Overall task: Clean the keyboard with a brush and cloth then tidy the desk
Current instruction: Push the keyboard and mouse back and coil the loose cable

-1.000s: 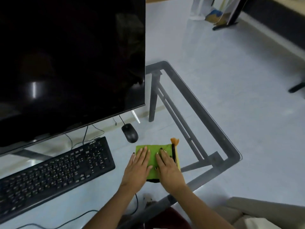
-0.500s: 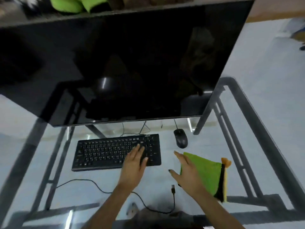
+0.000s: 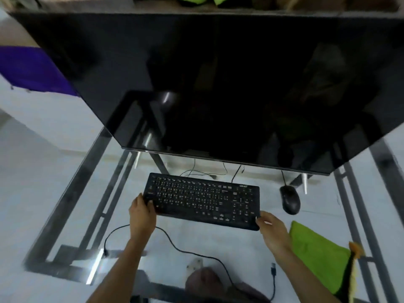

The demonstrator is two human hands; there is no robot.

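Observation:
A black keyboard (image 3: 203, 200) lies on the glass desk (image 3: 218, 243) below the monitor. My left hand (image 3: 142, 212) grips its near left corner. My right hand (image 3: 271, 230) grips its near right corner. A folded green cloth (image 3: 314, 252) lies to the right of my right hand. A brush with a black handle (image 3: 347, 274) and orange bristles (image 3: 355, 248) rests on the cloth's right edge.
A large dark monitor (image 3: 218, 84) leans over the back of the desk. A black mouse (image 3: 289, 199) sits right of the keyboard. A loose black cable (image 3: 175, 248) with a USB plug (image 3: 273, 270) runs across the near glass. The desk's metal frame shows beneath.
Both hands left the green cloth and moved left to the keyboard. They now hold its two near corners. The view has swung left and centred on the keyboard.

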